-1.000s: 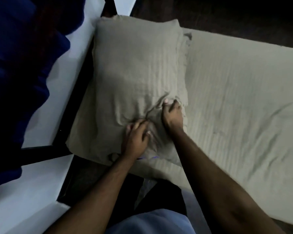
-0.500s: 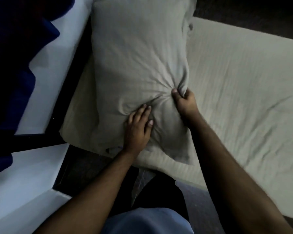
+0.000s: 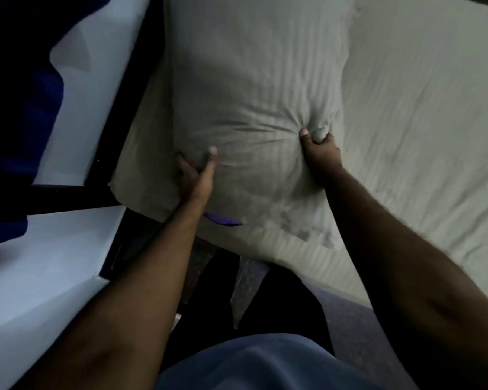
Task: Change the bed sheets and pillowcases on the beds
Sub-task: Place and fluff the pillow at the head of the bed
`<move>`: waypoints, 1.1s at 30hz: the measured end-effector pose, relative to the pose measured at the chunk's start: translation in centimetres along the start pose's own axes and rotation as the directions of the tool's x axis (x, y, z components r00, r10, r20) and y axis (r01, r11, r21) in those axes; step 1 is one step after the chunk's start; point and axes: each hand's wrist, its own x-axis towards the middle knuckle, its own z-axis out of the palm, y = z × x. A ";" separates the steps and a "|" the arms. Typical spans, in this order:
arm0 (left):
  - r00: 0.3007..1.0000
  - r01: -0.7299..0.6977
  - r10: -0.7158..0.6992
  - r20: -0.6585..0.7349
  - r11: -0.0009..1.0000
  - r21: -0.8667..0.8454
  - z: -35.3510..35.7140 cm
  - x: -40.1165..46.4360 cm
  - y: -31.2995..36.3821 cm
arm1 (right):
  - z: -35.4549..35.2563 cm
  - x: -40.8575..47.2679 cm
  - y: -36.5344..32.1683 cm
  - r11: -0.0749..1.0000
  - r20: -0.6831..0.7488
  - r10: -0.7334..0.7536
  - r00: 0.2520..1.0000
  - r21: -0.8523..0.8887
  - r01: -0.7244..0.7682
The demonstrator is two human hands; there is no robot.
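Both hands clutch the pillow [image 3: 251,88]: left hand [image 3: 195,175] on its near-left edge, right hand [image 3: 320,153] bunching fabric.

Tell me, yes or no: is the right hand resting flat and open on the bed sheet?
No: the right hand pinches a bunch of the pillow cover near its right edge.
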 end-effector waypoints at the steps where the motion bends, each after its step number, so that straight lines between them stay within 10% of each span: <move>1: 0.994 0.094 -0.099 -0.054 0.991 -0.092 -0.2 2.0 -1.6 | -0.1 0.5 0.0 1.000 -0.004 0.015 1.000 -0.002 -0.015; 5: 0.910 0.415 -0.401 0.107 0.881 -0.228 -0.7 5.1 -7.6 | 0.1 2.1 0.3 0.999 -0.008 0.025 1.000 0.030 -0.025; 7: 0.738 0.666 -0.556 0.382 0.693 -0.277 -0.3 1.3 -7.8 | 0.5 2.0 0.1 1.000 -0.017 0.014 1.000 0.027 -0.014; 10: 0.573 0.819 -0.427 0.700 0.337 -0.464 2.4 -2.9 -7.9 | 0.6 1.5 0.1 1.000 -0.038 -0.020 0.999 0.016 0.020; 17: 0.817 0.571 -0.227 0.531 0.186 -0.799 4.6 -1.3 -6.1 | -0.1 0.3 1.1 0.975 -0.062 -0.080 0.995 0.201 0.091; 23: 0.970 0.228 -0.151 0.189 0.317 -0.921 -2.1 1.5 3.8 | 2.0 -2.5 -4.1 0.859 -0.067 -0.093 0.993 0.499 0.114; 29: 0.992 -0.009 -0.122 -0.045 0.288 -0.958 -9.2 4.5 7.9 | 8.5 -4.1 -6.3 0.857 0.062 -0.146 0.987 0.507 0.095; 33: 0.962 0.208 -0.245 0.123 0.360 -0.909 -9.9 6.8 -2.0 | 10.2 -5.3 -4.0 0.920 0.199 -0.138 0.970 0.389 0.051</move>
